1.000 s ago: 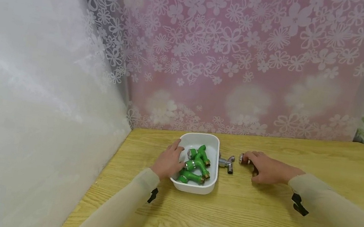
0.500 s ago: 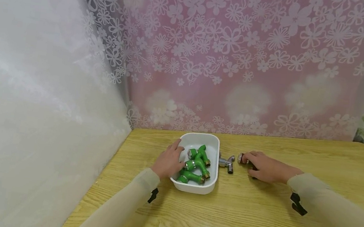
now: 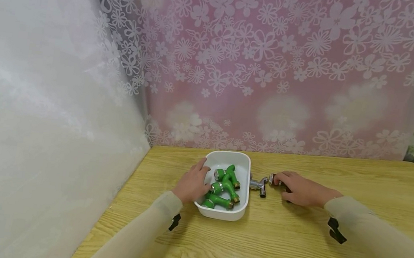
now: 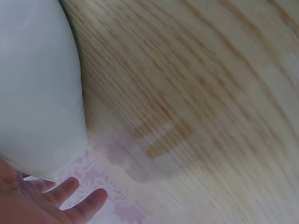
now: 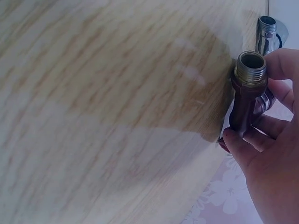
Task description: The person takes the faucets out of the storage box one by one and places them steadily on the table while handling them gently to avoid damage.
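Three green taps [image 3: 228, 187] lay in the white tray [image 3: 221, 215], its rim under a loosely spread left hand [image 3: 191, 183]. The right hand [image 3: 298, 190], pinching the dark tap [image 5: 243, 109], had shifted it (only slightly) leftward, so it sat just beside the chrome tap [image 3: 255, 184].

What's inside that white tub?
Three green taps lie in the tub. Anything directly beneath them is covered, and the left grip hides part of the tub's left side, so I can't tell what's there.
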Action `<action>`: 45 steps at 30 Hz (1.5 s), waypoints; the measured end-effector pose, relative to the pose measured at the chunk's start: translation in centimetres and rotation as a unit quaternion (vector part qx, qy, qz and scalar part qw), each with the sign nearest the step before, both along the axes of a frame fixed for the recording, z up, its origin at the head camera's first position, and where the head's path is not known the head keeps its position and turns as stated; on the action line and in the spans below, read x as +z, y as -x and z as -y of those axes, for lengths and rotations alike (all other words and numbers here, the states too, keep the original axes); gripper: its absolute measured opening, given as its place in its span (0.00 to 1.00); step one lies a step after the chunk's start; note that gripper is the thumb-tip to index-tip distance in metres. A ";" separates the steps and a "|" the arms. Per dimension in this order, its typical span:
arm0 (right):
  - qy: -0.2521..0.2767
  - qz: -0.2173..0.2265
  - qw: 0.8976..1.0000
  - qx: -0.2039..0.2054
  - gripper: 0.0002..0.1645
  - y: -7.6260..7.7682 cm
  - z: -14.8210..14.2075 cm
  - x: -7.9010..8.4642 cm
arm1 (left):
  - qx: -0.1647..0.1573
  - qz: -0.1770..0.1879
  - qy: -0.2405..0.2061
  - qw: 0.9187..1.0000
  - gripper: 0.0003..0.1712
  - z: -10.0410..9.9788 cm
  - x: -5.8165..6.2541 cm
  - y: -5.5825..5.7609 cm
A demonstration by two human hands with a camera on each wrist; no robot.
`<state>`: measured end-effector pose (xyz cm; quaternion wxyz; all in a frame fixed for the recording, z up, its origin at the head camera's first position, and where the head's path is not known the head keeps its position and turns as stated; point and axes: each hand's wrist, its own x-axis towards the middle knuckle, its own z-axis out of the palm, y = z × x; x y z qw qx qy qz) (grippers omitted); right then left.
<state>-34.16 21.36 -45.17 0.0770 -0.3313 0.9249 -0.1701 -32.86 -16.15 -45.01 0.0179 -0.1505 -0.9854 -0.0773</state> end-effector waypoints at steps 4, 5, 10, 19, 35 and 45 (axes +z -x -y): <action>-0.001 0.000 1.000 -0.001 0.15 0.1 0.1 0.1 | -0.001 -0.004 0.000 1.000 0.34 0.0 0.0 0.0; -0.001 -0.001 1.000 -0.001 0.15 0.2 0.1 0.0 | -0.001 -0.005 -0.001 1.000 0.34 0.0 -0.1 0.1; -0.004 -0.005 1.000 -0.001 0.15 0.5 0.1 -0.3 | 0.000 -0.006 -0.002 1.000 0.33 0.0 -0.3 0.2; -0.004 -0.006 1.000 0.000 0.14 0.8 0.1 -0.6 | -0.001 -0.009 -0.003 1.000 0.33 0.0 -0.2 0.1; -0.004 -0.002 1.000 0.003 0.13 1.2 0.1 -0.7 | 0.001 -0.009 -0.001 1.000 0.33 0.1 0.1 0.0; 0.003 0.000 1.000 0.004 0.13 1.1 0.1 -0.9 | 0.006 0.002 -0.003 1.000 0.33 0.0 -0.1 -0.2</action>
